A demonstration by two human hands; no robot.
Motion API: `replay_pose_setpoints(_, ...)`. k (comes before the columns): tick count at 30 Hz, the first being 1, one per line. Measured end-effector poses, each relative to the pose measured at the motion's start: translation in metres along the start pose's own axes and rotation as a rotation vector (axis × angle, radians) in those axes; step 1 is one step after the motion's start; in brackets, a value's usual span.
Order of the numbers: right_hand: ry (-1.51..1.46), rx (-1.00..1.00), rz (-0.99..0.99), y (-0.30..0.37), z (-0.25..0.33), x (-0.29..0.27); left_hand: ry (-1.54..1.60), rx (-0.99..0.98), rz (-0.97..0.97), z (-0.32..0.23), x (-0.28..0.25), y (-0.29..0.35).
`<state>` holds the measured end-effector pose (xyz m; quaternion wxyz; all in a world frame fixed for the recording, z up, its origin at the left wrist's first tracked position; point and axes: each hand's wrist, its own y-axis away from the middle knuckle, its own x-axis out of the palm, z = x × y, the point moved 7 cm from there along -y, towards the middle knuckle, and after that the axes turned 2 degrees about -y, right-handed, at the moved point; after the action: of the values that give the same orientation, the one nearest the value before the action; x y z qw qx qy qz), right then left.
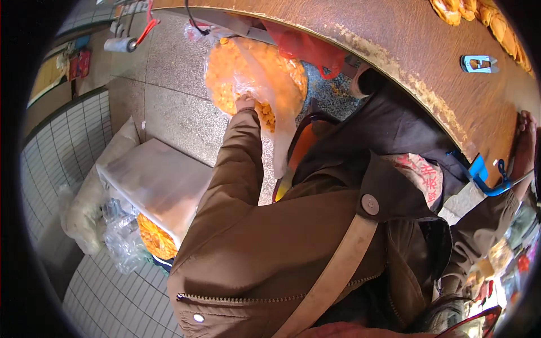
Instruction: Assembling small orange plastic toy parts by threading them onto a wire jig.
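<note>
Down on the floor sits a large clear plastic bag (282, 107) filled with orange pieces (236, 67), whose kind I cannot make out. My left hand (245, 102) reaches down to its opening, fingers curled at the bunched plastic and partly covered by it. Far to the right, my right hand (527, 135) rests against the edge of the brown wooden table (394, 34), its fingers stretched out and nothing visible in them. Near that wrist is a blue metal tool (490, 183) at the table edge.
Orange folded pieces (501, 28) lie on the table beside a small dark-and-white object (479, 63). A red plastic bag (307, 48) hangs under the table. At left stand a plastic-covered box (155, 180), a pale sack (98, 197) and crumpled clear plastic (121, 231).
</note>
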<state>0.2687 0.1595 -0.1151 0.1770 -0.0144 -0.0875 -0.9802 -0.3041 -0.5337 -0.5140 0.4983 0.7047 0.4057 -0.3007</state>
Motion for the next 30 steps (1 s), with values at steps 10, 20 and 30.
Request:
replay_pose_setpoints(10, 0.106, 0.020, -0.130, 0.021, 0.019, 0.015, -0.051, 0.209, -0.209, -0.059, -0.029, -0.070)
replay_pose_setpoints(20, 0.110, 0.035, -0.138, 0.015, 0.023, 0.060, -0.116, 0.655, -0.765, -0.131, -0.217, -0.038)
replay_pose_setpoints(30, 0.076, 0.023, -0.162, 0.014, 0.035, 0.083, -0.820, 0.570, -0.564, -0.167, -0.269, -0.055)
